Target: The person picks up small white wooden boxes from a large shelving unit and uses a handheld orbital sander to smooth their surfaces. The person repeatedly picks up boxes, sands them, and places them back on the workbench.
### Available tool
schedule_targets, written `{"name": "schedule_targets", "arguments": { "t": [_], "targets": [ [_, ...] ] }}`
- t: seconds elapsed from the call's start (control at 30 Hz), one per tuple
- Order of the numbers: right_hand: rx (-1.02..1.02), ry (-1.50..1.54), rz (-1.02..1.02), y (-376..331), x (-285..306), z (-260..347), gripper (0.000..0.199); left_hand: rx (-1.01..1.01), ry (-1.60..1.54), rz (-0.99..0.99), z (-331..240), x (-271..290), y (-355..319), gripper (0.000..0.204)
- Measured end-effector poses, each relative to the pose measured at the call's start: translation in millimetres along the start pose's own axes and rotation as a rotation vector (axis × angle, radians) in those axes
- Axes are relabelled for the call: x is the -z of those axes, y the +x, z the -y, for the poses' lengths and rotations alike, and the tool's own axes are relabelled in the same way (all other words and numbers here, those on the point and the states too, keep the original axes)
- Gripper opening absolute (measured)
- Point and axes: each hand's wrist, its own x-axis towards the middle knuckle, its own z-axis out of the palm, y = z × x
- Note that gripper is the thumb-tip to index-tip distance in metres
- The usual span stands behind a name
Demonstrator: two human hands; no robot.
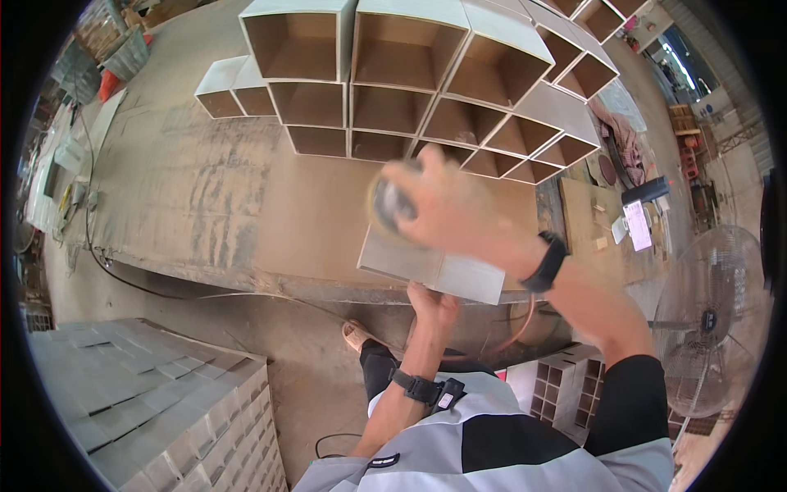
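Fan badge (710, 321) illeg.; hands (434, 205) on rnd tool (391, 205) + box (410, 258).

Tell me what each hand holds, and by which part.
The right hand grips a round tool, blurred, by its upper part. The left hand touches the near edge of the pale box; whether it grips is hidden.

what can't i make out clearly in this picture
Head view: right hand and round tool, blurred by motion.
Head view: left hand, fingertips hidden by the pale box.
Head view: stack of boxes at lower left, cut off by the dark fisheye rim.
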Motion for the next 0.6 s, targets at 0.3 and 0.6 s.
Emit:
{"name": "schedule_targets", "arguments": {
  "t": [0.3, 0.6],
  "targets": [
    [-0.019, 0.036, 0.031, -121, 25, -14, 0.053, -0.059, 0.170, -0.030, 4, -15, -11, 0.031],
    [-0.037, 0.015, 0.007, -124, 16, -41, 0.048, -0.122, 0.056, 0.008, 3, -13, 1, 0.039]
  ]
}}
